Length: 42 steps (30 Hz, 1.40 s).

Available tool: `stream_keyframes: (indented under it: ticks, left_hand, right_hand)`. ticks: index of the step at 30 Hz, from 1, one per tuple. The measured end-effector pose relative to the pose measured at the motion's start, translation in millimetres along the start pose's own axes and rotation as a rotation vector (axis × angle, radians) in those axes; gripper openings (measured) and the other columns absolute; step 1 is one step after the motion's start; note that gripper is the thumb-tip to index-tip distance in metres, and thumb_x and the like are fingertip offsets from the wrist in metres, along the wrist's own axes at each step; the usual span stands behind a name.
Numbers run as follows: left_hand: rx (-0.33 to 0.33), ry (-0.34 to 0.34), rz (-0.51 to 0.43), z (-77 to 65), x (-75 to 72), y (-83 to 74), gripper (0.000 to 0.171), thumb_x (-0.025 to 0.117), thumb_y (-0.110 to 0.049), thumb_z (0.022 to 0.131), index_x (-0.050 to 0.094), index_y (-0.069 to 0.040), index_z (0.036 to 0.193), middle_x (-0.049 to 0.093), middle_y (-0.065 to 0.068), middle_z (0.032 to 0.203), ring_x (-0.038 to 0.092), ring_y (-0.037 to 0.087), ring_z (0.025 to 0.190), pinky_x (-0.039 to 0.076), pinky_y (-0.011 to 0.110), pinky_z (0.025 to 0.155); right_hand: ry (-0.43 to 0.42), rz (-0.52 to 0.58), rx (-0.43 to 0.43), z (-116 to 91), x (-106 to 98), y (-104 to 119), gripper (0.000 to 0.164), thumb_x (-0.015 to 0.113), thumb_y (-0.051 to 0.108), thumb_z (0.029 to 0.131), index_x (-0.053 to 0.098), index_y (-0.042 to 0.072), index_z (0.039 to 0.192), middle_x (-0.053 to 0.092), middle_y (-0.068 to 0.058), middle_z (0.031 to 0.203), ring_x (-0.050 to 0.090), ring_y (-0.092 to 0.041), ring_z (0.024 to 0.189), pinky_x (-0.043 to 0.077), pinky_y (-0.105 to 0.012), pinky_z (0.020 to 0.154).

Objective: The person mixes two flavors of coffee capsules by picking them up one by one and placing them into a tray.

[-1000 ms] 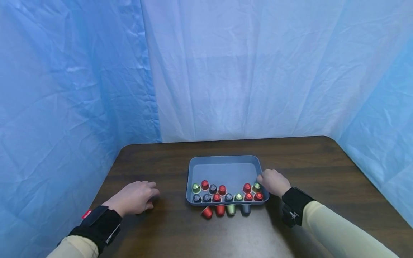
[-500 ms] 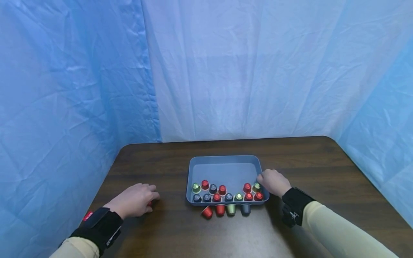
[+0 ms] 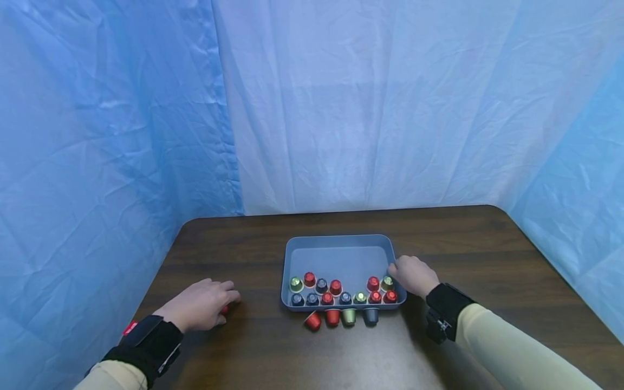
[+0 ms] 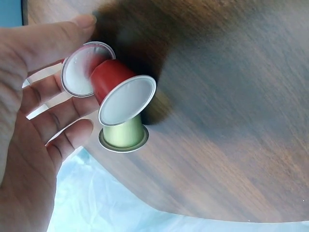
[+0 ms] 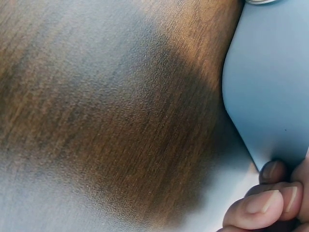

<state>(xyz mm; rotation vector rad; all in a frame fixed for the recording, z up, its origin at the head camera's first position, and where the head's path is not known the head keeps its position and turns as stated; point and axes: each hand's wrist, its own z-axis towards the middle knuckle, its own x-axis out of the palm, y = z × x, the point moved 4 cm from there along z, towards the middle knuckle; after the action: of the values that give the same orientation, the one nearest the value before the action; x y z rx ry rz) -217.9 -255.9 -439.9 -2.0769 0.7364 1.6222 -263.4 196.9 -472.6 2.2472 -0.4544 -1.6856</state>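
My left hand point(image 3: 199, 306) is low over the left of the table. In the left wrist view its thumb stands apart from the fingers. A red coffee capsule point(image 4: 110, 81) lies tilted beside another capsule with a pale lid point(image 4: 77, 77), which is close to the fingers; a green capsule point(image 4: 124, 134) stands below them. My right hand point(image 3: 414, 275) grips the right rim of a blue-grey tray point(image 3: 341, 239). Its curled fingers point(image 5: 258, 208) meet the tray's edge in the right wrist view. Red, dark and green capsules point(image 3: 327, 298) fill the tray's front part.
Along the tray's front edge, outside it, several capsules point(image 3: 332, 318) lie on the dark wooden table point(image 3: 244, 352); the leftmost red one point(image 3: 313, 321) is tilted. Blue sheets point(image 3: 365, 108) hang behind the table and at both sides.
The left hand has dipped slightly toward me and its fingers have shifted; a bit of red capsule now shows beneath it. Right hand and tray have not moved.
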Motion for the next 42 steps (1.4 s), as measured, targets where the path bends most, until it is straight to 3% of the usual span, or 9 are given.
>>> stream_keyframes:
  ticks: [3, 9, 18, 27, 42]
  left_hand:
    - [-0.013, 0.010, -0.002, 0.3, 0.4, 1.2, 0.040, 0.090, -0.026, 0.078, 0.072, -0.018, 0.112, 0.066, 0.001, 0.110, 0.066, 0.020, 0.097, 0.052, 0.050, 0.093]
    - [-0.030, 0.026, -0.003, 1.5, 0.1, 2.3, 0.036, 0.088, -0.030, 0.080, 0.069, -0.018, 0.108, 0.061, -0.002, 0.101, 0.059, 0.014, 0.083, 0.054, 0.047, 0.087]
    - [-0.066, 0.053, -0.040, 3.0, -0.6, 3.2, 0.031, 0.088, -0.022, 0.080, 0.069, -0.019, 0.105, 0.063, -0.004, 0.095, 0.059, 0.016, 0.081, 0.055, 0.044, 0.084]
    - [0.052, -0.092, 0.020, 5.4, -10.3, 0.8, 0.016, 0.084, -0.018, 0.084, 0.069, -0.018, 0.093, 0.052, -0.008, 0.081, 0.050, 0.009, 0.069, 0.052, 0.036, 0.067]
    - [0.128, -0.250, 0.085, 9.3, -34.8, -5.3, 0.022, 0.089, -0.021, 0.079, 0.072, -0.017, 0.093, 0.060, -0.007, 0.082, 0.053, 0.014, 0.079, 0.049, 0.035, 0.075]
  right_hand:
    - [-0.004, -0.005, -0.003, -0.1, 0.3, 0.0, 0.036, 0.052, 0.025, 0.103, 0.063, 0.007, 0.073, 0.051, -0.006, 0.064, 0.052, -0.021, 0.058, 0.038, -0.030, 0.055]
    - [0.001, -0.002, 0.004, 0.9, 0.1, -0.3, 0.037, 0.052, 0.025, 0.103, 0.062, 0.007, 0.072, 0.051, -0.006, 0.064, 0.052, -0.021, 0.058, 0.038, -0.030, 0.054]
    - [0.013, -0.004, 0.018, 3.0, 0.9, -1.5, 0.036, 0.052, 0.025, 0.102, 0.063, 0.007, 0.073, 0.052, -0.007, 0.064, 0.053, -0.021, 0.059, 0.039, -0.031, 0.055]
    - [0.015, 0.000, 0.016, 0.6, -0.1, 0.3, 0.036, 0.051, 0.025, 0.103, 0.064, 0.007, 0.075, 0.053, -0.007, 0.066, 0.054, -0.021, 0.060, 0.039, -0.030, 0.056]
    - [0.024, 0.003, 0.026, -1.5, -1.9, 1.8, 0.034, 0.053, 0.026, 0.103, 0.065, 0.006, 0.078, 0.053, -0.008, 0.067, 0.054, -0.021, 0.061, 0.040, -0.030, 0.057]
